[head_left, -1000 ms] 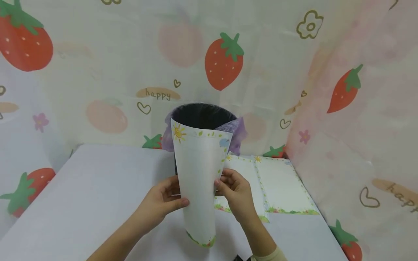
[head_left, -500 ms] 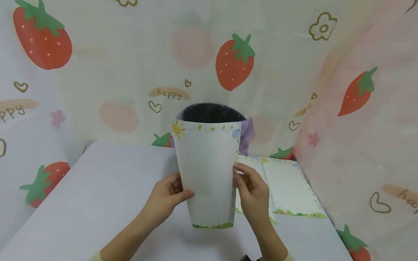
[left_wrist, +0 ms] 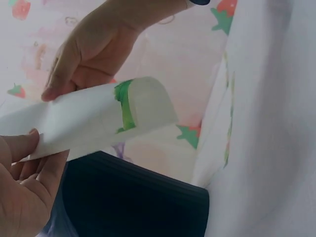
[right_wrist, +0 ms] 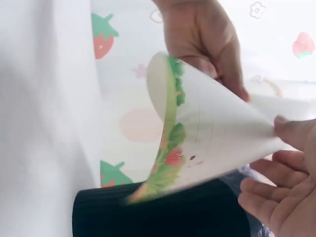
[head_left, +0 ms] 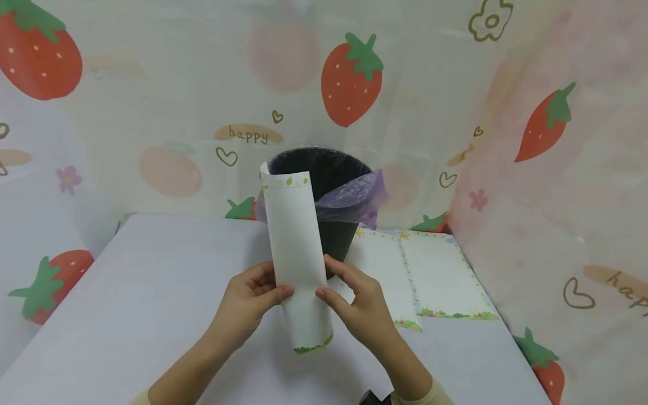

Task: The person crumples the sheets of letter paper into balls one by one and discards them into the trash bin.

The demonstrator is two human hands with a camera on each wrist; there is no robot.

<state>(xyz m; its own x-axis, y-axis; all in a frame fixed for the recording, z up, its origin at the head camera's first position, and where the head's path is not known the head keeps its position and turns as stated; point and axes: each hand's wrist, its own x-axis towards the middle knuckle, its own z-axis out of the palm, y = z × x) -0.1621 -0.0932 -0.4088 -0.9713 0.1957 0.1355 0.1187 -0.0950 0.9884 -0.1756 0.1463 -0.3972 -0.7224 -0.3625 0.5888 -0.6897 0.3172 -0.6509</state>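
Observation:
A white sheet of paper [head_left: 298,253], bordered with leaves and greenery, is curled into an upright, slightly tilted roll above the table. My left hand [head_left: 248,301] pinches its left side, thumb in front and fingers behind. On the right edge, my right hand [head_left: 361,304] holds the sheet between thumb and fingers. The right wrist view shows the paper's lower end [right_wrist: 212,123] flaring like a cone. Behind the roll stands a black bin [head_left: 339,239] with a purple bag [head_left: 354,197] folded over its rim; the roll hides the bin's left part.
Two similar bordered sheets lie on the white table at the right, one farther right [head_left: 450,275] and one partly behind my right hand [head_left: 379,275]. A small black object [head_left: 372,397] shows at the bottom edge. Strawberry-printed cloth [head_left: 202,84] surrounds the table.
The paper opened out wide half a second ago, then curled into a narrower roll. The right hand has moved left, closer to the left hand, and more of the bin shows.

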